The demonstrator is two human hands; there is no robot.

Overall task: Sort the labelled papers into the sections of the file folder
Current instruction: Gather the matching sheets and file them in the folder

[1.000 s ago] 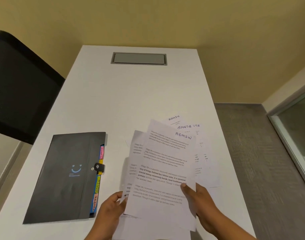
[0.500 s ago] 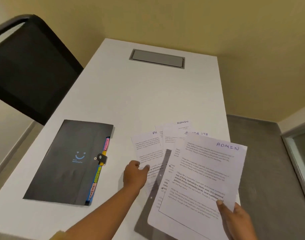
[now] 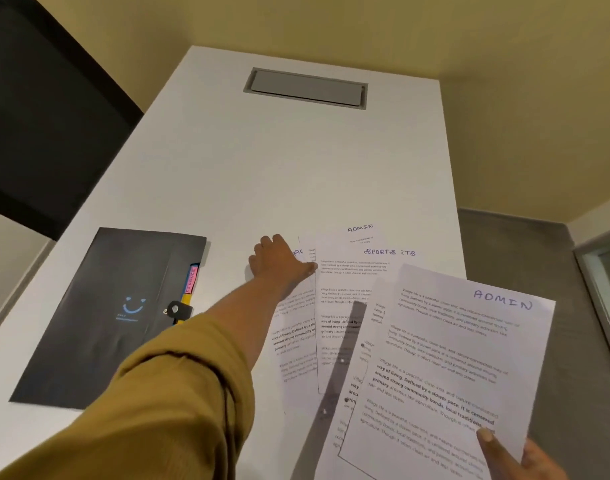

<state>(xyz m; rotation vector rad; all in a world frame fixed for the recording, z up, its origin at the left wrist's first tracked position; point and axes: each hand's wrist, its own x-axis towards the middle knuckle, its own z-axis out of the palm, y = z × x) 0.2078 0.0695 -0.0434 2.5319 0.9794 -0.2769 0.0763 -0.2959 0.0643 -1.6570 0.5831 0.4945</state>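
A second ago both hands shared one bundle of sheets. Since then the left hand point(image 3: 279, 261) has let go and stretched out over the loose papers point(image 3: 345, 306) fanned on the white surface point(image 3: 296, 168). It now lies on the far left corner of that fan, beside the sheet headed SPORTS point(image 3: 388, 252). Its knuckles face the camera and the fingertips are hidden, so I cannot tell whether its grip presses the paper or pinches it.

The right hand point(image 3: 528, 460) has carried the bundle to the near right. Its grip is closed on the lower edge, thumb on top of the ADMIN sheet point(image 3: 452, 358).

The black file folder point(image 3: 109, 306) lies at the left, well apart from the fan. Its clasp point(image 3: 175, 309) is fastened, and coloured tabs point(image 3: 191, 282) peek from its right edge.

Judging from this, the sorting is only at the stage of gathering or grouping by label. Nothing can be filed until the folder is opened.
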